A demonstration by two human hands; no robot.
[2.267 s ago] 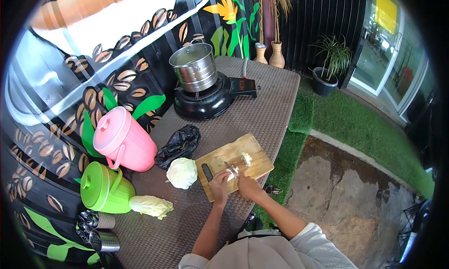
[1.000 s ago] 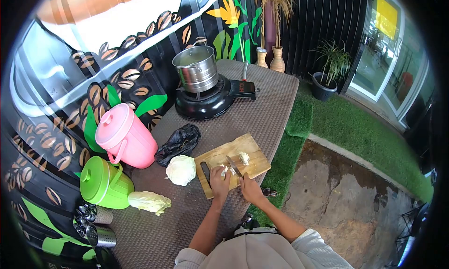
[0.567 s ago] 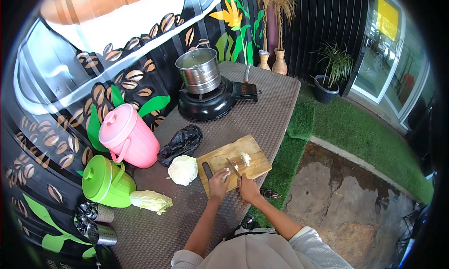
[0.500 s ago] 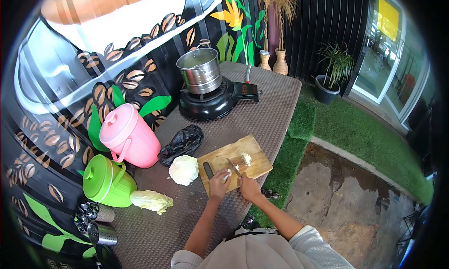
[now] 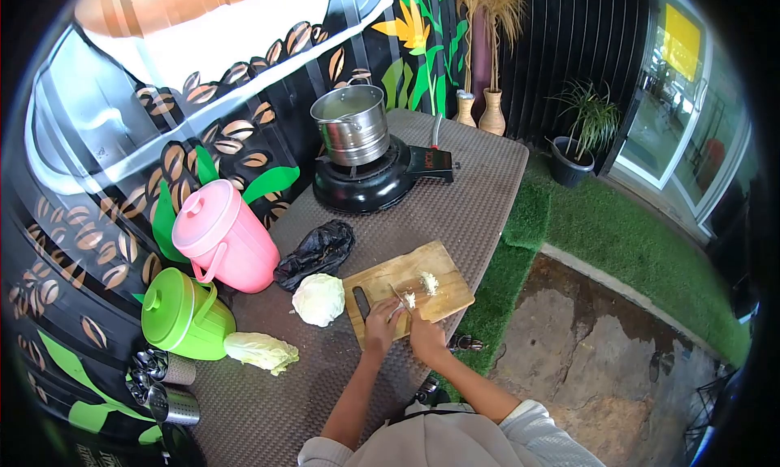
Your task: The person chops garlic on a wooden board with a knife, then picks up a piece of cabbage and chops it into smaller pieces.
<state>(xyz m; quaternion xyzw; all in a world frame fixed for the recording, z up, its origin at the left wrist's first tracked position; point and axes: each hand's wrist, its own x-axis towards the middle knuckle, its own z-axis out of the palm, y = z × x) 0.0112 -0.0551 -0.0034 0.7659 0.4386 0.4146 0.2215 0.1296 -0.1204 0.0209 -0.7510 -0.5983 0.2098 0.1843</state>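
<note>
My right hand [image 5: 427, 339] grips a knife [image 5: 401, 297], its thin blade pointing away from me over the wooden cutting board [image 5: 449, 300]. Closed beside the blade, my left hand [image 5: 380, 327] pinches a small pale piece against the board, mostly hidden by the fingers. Finely chopped white bits [image 5: 429, 283] lie in a pile beyond the knife, and a few more sit close to the blade. Left of the board rests a round, pale cabbage [image 5: 318, 300].
A steel pot [image 5: 351, 130] stands on a black portable stove [image 5: 361, 187] at the back. To the left are a black plastic bag [image 5: 318, 252], a pink jug [image 5: 231, 235], a green jug [image 5: 185, 317], a napa cabbage [image 5: 262, 352] and metal utensil holders [image 5: 175, 404].
My right hand has shifted slightly left and nearer to me, bringing the knife closer to my left fingers. More chopped white bits show beside the blade. The view has shifted a little.
</note>
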